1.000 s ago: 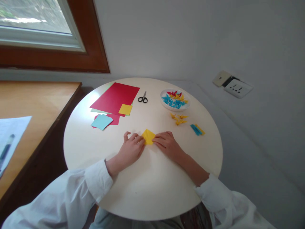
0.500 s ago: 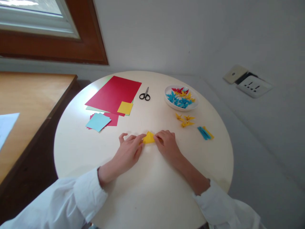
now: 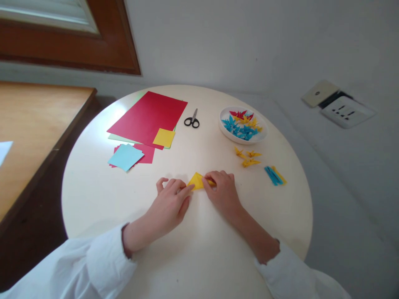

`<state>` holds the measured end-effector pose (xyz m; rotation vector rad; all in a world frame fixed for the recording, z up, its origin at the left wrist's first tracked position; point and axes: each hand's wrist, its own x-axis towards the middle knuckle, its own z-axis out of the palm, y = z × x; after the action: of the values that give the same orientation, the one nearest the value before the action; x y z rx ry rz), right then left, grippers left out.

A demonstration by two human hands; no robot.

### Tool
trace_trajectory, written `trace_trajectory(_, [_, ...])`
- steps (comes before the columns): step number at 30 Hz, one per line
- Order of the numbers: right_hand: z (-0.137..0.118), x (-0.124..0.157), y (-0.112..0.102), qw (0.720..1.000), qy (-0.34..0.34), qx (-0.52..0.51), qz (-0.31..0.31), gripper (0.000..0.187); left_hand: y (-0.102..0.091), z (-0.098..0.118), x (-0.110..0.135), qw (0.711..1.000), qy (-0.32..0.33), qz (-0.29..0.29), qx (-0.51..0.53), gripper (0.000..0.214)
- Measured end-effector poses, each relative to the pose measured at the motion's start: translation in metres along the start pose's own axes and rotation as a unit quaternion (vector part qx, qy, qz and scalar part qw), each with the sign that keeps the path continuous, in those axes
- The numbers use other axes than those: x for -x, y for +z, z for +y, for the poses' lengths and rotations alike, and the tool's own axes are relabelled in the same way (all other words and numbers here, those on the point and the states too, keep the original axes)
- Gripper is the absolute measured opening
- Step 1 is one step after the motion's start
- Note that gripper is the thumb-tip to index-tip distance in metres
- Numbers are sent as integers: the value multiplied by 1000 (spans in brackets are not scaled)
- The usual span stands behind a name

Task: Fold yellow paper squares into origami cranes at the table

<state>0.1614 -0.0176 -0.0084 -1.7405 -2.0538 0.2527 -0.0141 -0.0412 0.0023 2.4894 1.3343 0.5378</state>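
A small yellow paper (image 3: pixel 197 181), folded into a triangle, lies on the round white table (image 3: pixel 193 245) in front of me. My left hand (image 3: pixel 170 202) rests on the table with its index finger stretched onto the paper's left corner, the other fingers loosely curled. My right hand (image 3: pixel 222 190) pinches and presses the paper's right side with curled fingers. Both hands touch the paper from opposite sides.
Red sheets (image 3: pixel 149 118), a yellow square (image 3: pixel 164 137) and a light blue square (image 3: pixel 125 156) lie far left. Black scissors (image 3: pixel 192 120) sit behind. A white dish (image 3: pixel 227 131) holds folded paper cranes; loose yellow cranes (image 3: pixel 248 158) and blue-yellow strips (image 3: pixel 274 175) lie right. A wooden desk (image 3: pixel 34 128) stands left.
The yellow paper went from an open diamond to a folded triangle under my fingers. The view tilted down and shifted, so the table items sit slightly differently in frame.
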Motion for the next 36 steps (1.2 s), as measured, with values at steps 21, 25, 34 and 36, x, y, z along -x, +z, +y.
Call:
trace_trajectory(21, [2,-4,2,1000,-3,-1,2,13,-3,3,0,999,-13,-32,-22,33])
trace_trajectory(25, [2,-5,2,1000,7,-1,-1,13,-7,3,-1,999,-27,-34,5,30])
trace_trajectory(34, [2,-4,2,1000,-2,-5,12,13,-9,3,0,994,-50,-59,72,27])
trace_trajectory(36, [2,-4,2,1000,-1,-3,13,13,-9,4,0,994,-53,-58,71,28])
